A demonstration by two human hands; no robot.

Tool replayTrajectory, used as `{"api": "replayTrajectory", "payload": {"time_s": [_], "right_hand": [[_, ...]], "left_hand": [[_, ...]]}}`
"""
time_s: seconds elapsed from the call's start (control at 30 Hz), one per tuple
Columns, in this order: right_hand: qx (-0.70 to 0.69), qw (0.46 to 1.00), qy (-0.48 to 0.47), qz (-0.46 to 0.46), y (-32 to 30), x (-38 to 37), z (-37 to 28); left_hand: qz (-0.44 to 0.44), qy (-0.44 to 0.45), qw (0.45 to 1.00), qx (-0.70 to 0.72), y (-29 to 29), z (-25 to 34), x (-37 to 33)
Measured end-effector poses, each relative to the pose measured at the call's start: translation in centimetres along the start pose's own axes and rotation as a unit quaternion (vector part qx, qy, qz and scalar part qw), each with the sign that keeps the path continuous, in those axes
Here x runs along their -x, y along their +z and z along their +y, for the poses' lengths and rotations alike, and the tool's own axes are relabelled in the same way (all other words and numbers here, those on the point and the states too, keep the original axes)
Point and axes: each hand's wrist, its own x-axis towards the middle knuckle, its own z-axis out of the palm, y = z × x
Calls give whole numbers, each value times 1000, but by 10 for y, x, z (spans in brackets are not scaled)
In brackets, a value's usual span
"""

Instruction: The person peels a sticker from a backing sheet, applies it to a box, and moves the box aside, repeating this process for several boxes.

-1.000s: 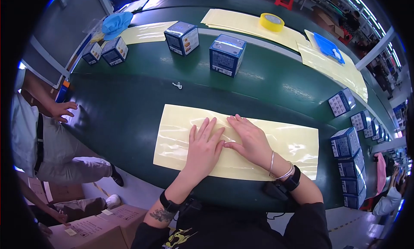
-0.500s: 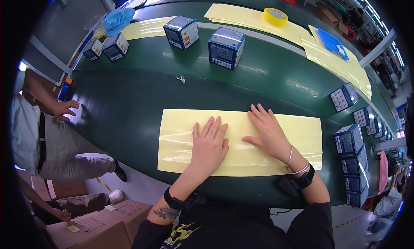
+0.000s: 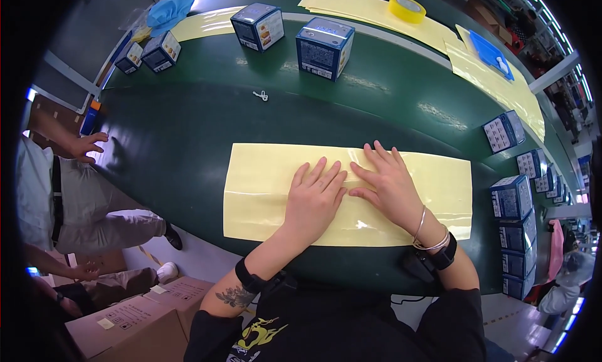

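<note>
A long, glossy pale-yellow sheet [image 3: 263, 205] lies flat on the dark green work table [image 3: 169, 142] in front of me. My left hand [image 3: 315, 196] rests palm down near its middle, fingers stretched out. Close beside it, my right hand [image 3: 387, 183] also lies flat on the sheet, fingers spread, its thumb pointing toward the left hand. Neither hand grips anything. Beyond the sheet, toward the left, is a small white twisted piece [image 3: 261, 96] whose kind I cannot make out.
Blue boxes [image 3: 325, 48] stand along the far side, with a stack of blue boxes [image 3: 517, 236] at the right. A yellow tape roll [image 3: 406, 9] sits on more yellow sheets [image 3: 342, 3]; a blue tray [image 3: 488, 53] lies farther right. Another person's hand [image 3: 88, 147] is at the left edge.
My left hand has slid right across the sheet, closer to my right hand. The whole table scene sits slightly higher in view.
</note>
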Motion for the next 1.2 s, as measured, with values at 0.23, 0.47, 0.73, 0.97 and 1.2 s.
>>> {"api": "replayTrajectory", "payload": {"time_s": [0.23, 0.47, 0.73, 0.97, 1.2], "right_hand": [[-23, 999, -21, 42, 0, 8, 6], [-24, 999, -22, 37, -1, 16, 13], [-26, 998, -22, 49, 0, 22, 17], [-42, 997, -30, 49, 0, 24, 21], [-44, 997, -30, 60, -1, 35, 32]], "left_hand": [[61, 4, 998, 3, 2, 14, -5], [99, 55, 993, 45, 9, 18, -8], [104, 29, 991, 79, 14, 26, -10], [90, 24, 994, 63, 12, 33, -12], [124, 27, 989, 77, 27, 40, -13]]}}
